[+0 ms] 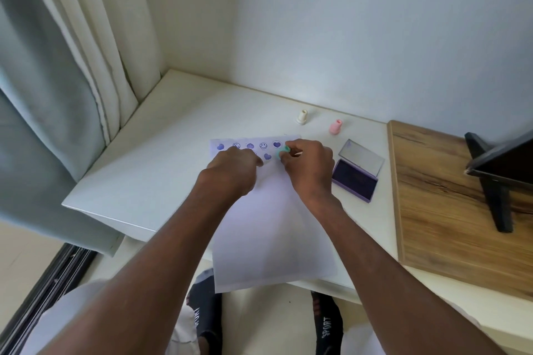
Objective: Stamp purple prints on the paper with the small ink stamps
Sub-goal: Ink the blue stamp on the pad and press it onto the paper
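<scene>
A white sheet of paper [268,225] lies on the white table [161,153] and hangs over the front edge. Purple hearts and smiley prints [263,146] run along its far end in two rows. My right hand [308,164] pinches a small teal stamp [282,151] at the right end of the second row, its base touching or just above the paper. My left hand [235,164] rests on the paper beside it, fingers curled, covering part of the second row. A cream stamp [302,116] and a pink stamp [336,126] stand farther back. The purple ink pad [355,180] lies open to the right.
A wooden board [450,204] covers the table's right side, with a black stand [496,179] on it. Curtains [57,81] hang at the left and a white wall runs behind the table. My feet in black slippers [328,323] show below the front edge.
</scene>
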`<state>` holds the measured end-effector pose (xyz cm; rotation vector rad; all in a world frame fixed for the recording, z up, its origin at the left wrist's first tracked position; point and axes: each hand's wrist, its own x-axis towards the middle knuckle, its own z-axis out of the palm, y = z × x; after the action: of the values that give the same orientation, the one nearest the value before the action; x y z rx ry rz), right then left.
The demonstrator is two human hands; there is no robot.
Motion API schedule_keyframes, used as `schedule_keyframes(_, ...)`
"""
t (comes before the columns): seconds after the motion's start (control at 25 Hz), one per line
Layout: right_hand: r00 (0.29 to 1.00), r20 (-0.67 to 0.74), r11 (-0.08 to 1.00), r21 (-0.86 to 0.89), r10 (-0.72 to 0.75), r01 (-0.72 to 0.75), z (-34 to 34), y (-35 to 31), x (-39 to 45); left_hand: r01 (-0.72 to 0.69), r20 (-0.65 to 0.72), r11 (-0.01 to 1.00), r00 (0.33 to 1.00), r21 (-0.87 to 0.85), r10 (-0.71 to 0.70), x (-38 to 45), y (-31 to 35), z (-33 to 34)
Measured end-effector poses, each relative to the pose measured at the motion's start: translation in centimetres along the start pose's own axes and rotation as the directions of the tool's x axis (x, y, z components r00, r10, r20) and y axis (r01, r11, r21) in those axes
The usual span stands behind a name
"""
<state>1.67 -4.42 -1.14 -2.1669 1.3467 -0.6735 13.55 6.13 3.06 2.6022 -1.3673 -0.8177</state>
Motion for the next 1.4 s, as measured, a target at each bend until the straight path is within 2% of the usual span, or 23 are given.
schedule_keyframes(0.2, 0.998, 0.006, 0.990, -0.127, -0.068, 0.068, 0.4, -0.5, -0.3, 0.003, 0.003, 1.000, 1.000, -0.011, -0.003, -0.4, 0.2, -0.3)
schedule_keyframes(0.36, 0.986, 0.040, 0.938, -0.304, -0.165, 0.169, 0.7, -1.4, -0.6, 0.007, 0.002, 1.000, 1.000, -0.018, -0.007, -0.6, 0.4, -0.4)
schedule_keyframes(0.52, 0.992, 0.109, 0.935, -0.340, -0.061, 0.095, 0.2, -2.2, 0.9, 0.013, -0.004, 1.000, 1.000, 0.001, -0.013, -0.9, 0.7, -0.4)
schedule_keyframes(0.68, 0.982, 0.162, 0.918, -0.368, -0.095, 0.149, -0.1, -2.2, 1.0, 0.034, 0.011, 0.999, 0.999, -0.003, -0.034, -1.1, 1.0, -0.6)
schedule_keyframes(0.8, 0.964, 0.256, 0.910, -0.378, -0.076, 0.172, -0.8, -3.7, 2.0, 0.023, 0.037, 1.000, 0.999, 0.017, -0.024, -1.4, 1.3, -1.0)
schedule_keyframes(0.88, 0.961, 0.272, 0.941, -0.333, 0.042, 0.053, -1.3, -3.9, 2.7, 0.011, 0.065, 1.000, 0.998, 0.026, -0.012, -1.5, 1.1, -1.2)
schedule_keyframes(0.92, 0.960, 0.231, 0.963, -0.253, 0.157, -0.097, -1.9, -3.5, 3.0, -0.006, 0.077, 0.999, 0.997, 0.037, 0.004, -1.3, 0.9, -1.3)
schedule_keyframes(0.96, 0.940, 0.194, 0.959, -0.091, 0.280, -0.267, -2.8, -2.6, 3.3, -0.025, 0.081, 0.999, 0.996, 0.036, 0.022, -1.0, 0.8, -1.4)
schedule_keyframes(1.0, 0.902, 0.194, 0.895, 0.159, 0.385, -0.416, -4.1, -1.7, 3.2, -0.042, 0.070, 0.999, 0.997, 0.000, 0.042, -0.7, 0.8, -1.5)
schedule_keyframes(1.04, 0.856, 0.235, 0.753, 0.407, 0.460, -0.516, -5.5, -0.7, 2.8, -0.065, 0.038, 0.995, 0.997, -0.081, 0.068, -0.5, 0.9, -1.5)
schedule_keyframes(1.08, 0.807, 0.315, 0.579, 0.571, 0.500, -0.582, -7.0, 0.2, 2.3, -0.100, -0.013, 0.975, 0.995, -0.197, 0.099, -0.3, 1.1, -1.6)
schedule_keyframes(1.12, 0.763, 0.399, 0.411, 0.666, 0.509, -0.623, -8.4, 1.1, 1.5, -0.133, -0.069, 0.934, 0.991, -0.332, 0.117, -0.1, 1.6, -1.7)
schedule_keyframes(1.2, 0.710, 0.516, 0.198, 0.724, 0.479, -0.660, -10.5, 2.5, 0.0, -0.161, -0.125, 0.807, 0.986, -0.568, 0.109, 0.2, 3.0, -1.7)
schedule_keyframes(1.28, 0.667, 0.598, 0.098, 0.708, 0.443, -0.700, -11.0, 3.4, -0.5, -0.155, -0.119, 0.671, 0.988, -0.725, 0.099, 0.4, 4.6, -1.3)
schedule_keyframes(1.32, 0.655, 0.620, 0.079, 0.697, 0.431, -0.712, -11.1, 3.6, -0.4, -0.140, -0.103, 0.604, 0.990, -0.785, 0.095, 0.7, 5.4, -1.0)
schedule_keyframes(1.4, 0.681, 0.615, 0.092, 0.712, 0.397, -0.696, -11.3, 3.8, 0.2, -0.097, -0.069, 0.468, 0.995, -0.879, 0.078, 1.1, 7.0, -0.4)
